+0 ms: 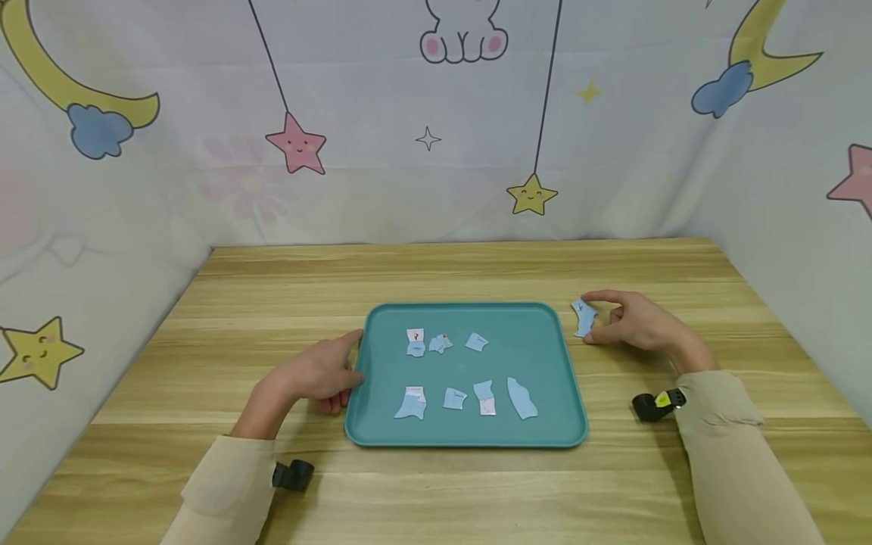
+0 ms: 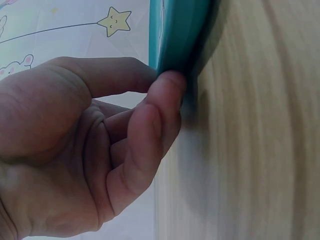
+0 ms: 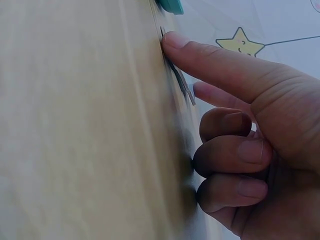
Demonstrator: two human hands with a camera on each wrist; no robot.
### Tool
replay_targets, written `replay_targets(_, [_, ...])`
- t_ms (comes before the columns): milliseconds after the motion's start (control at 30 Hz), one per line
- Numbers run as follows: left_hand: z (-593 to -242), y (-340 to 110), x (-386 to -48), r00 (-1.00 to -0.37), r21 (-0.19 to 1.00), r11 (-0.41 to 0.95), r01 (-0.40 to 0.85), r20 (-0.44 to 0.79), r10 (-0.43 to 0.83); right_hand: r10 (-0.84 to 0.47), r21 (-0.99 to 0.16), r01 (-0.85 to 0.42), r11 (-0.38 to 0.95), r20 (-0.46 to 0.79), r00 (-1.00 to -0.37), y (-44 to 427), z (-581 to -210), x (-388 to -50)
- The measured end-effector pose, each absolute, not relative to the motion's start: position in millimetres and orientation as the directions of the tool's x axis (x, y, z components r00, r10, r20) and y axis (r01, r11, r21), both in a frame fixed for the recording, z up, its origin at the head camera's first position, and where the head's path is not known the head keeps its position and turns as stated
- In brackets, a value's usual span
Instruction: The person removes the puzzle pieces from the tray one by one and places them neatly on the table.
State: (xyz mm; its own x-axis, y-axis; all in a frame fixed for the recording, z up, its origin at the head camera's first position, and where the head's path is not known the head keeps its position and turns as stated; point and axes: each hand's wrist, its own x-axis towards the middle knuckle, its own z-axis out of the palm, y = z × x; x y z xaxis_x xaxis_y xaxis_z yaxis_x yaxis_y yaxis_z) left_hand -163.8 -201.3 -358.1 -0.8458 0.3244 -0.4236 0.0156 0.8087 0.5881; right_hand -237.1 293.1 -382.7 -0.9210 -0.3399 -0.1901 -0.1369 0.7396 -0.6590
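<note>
One blue torn paper scrap (image 1: 583, 318) sits just outside the right rim of the teal tray (image 1: 524, 322), on or barely above the tabletop (image 1: 477, 492), with the right hand (image 1: 636, 322) far nearer to it than the left hand (image 1: 316, 371). Its long axis runs roughly near to far, and the right grip spans that length, pinching it: forefinger at the far end, thumb at the near one. The tray lies leftward of the scrap, a narrow gap between. Opposite, the left grip holds the tray's left rim, thumb against fingers.
</note>
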Motion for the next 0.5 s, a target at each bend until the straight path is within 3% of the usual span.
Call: replay_targets(500, [-356.3,-201.3,-162.3,-0.843,0.595,0.804,0.006,-0.43,0.324,-0.355,-0.656,-0.136,0.742,-0.214,-0.91,293.3,-379.7,-239.1])
